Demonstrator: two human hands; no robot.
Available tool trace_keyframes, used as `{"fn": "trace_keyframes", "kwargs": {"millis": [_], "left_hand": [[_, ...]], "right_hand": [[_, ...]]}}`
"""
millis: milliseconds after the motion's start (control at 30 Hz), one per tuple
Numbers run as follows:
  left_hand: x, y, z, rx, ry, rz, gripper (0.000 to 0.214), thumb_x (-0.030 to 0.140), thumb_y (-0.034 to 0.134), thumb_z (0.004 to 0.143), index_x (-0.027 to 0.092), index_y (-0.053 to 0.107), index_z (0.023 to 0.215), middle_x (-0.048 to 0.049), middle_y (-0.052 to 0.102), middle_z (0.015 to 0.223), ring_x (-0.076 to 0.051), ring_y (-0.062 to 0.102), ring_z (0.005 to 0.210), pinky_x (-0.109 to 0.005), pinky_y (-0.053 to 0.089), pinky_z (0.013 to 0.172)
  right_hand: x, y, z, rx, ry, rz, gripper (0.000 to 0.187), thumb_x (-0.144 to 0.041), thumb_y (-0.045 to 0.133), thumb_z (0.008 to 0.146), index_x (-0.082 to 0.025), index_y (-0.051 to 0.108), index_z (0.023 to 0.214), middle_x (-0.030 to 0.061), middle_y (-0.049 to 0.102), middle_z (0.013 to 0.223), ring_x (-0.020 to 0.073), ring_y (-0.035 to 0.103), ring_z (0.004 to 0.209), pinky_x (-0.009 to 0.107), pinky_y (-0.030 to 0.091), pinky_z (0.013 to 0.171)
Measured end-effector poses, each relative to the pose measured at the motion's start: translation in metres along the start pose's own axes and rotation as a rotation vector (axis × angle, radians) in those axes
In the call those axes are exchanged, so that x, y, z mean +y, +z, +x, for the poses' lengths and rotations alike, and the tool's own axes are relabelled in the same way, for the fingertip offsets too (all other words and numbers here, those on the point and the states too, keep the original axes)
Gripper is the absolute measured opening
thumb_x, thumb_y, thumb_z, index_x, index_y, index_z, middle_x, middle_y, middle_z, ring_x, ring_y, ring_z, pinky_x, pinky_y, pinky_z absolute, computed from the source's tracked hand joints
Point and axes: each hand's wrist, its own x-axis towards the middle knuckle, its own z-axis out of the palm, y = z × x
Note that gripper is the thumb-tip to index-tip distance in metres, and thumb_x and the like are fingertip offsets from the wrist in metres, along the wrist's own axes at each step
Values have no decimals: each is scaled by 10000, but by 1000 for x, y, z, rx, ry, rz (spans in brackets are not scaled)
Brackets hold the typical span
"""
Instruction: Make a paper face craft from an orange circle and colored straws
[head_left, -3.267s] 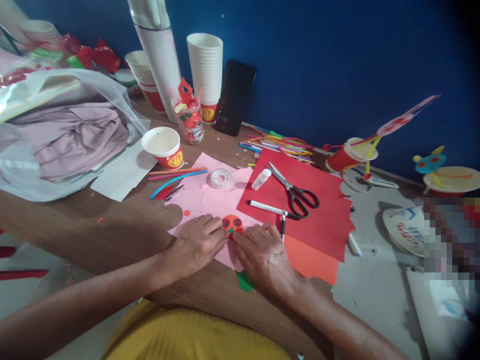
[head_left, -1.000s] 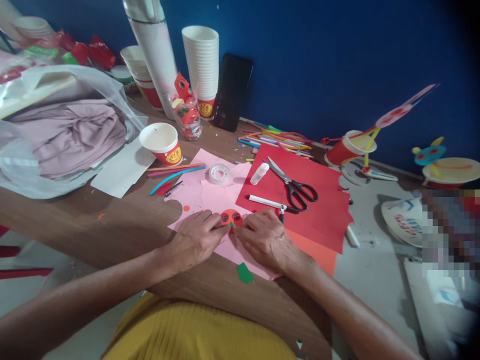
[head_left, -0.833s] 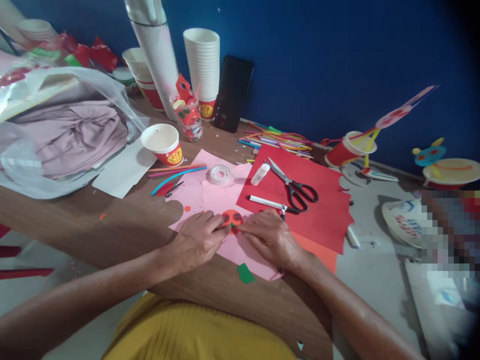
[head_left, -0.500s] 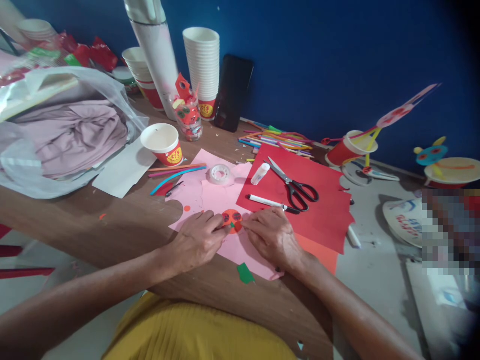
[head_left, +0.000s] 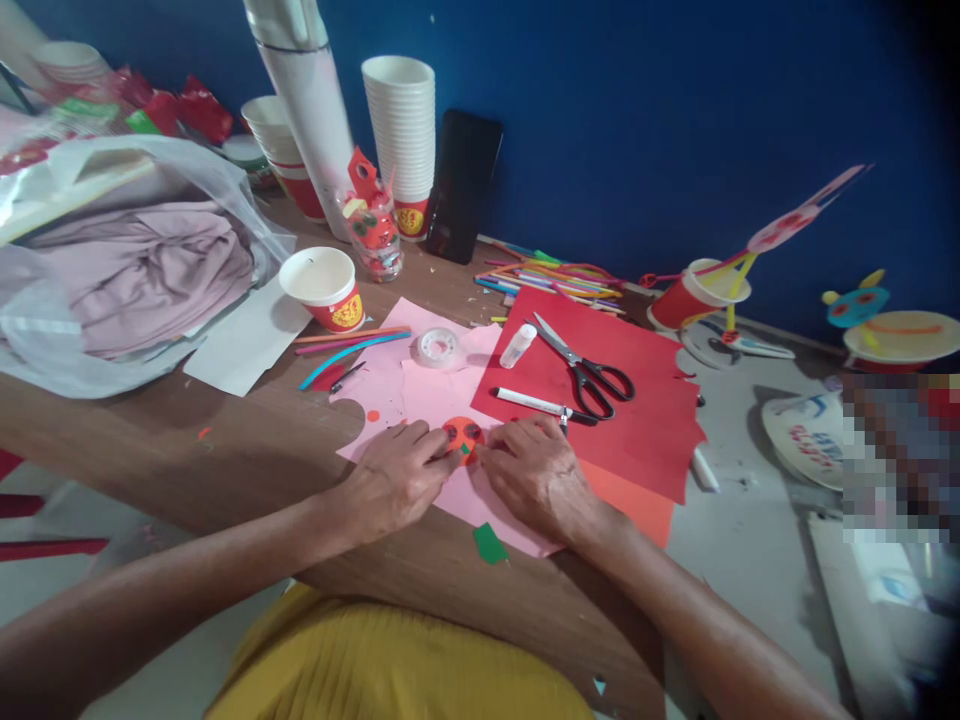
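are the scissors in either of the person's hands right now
No, the scissors lie on the red paper, while the left hand and right hand are at the orange disc.

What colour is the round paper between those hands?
The round paper is orange, with dark round spots and a green patch, in the head view.

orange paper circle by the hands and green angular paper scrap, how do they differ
The orange paper circle bears two dark-marked spots; the angular green paper scrap looks plain. The left hand holds the orange circle; the green scrap lies untouched, nearer the wearer. Both are paper.
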Motion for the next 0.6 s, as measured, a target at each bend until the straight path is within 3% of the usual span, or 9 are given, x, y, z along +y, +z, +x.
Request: {"fn": "trace_keyframes", "kwargs": {"millis": [367,600], "left_hand": [[9,-7,4,-7,-55,40,196,107,469,818,163,632,911,-58,569,809,-181,460,685,-329,376,592],[13,-10,4,-102,-52,64,202,95,448,811,159,609,915,-65,556,837,-191,473,716,-340,391,611]], "right_hand": [[0,1,0,-4,8,2,199,-140,487,832,-197,677,825,44,621,783,164,498,740,350,297,766],[1,0,-2,41,40,73,201,-133,493,836,-190,683,867,41,635,770,156,534,744,343,321,766]]}}
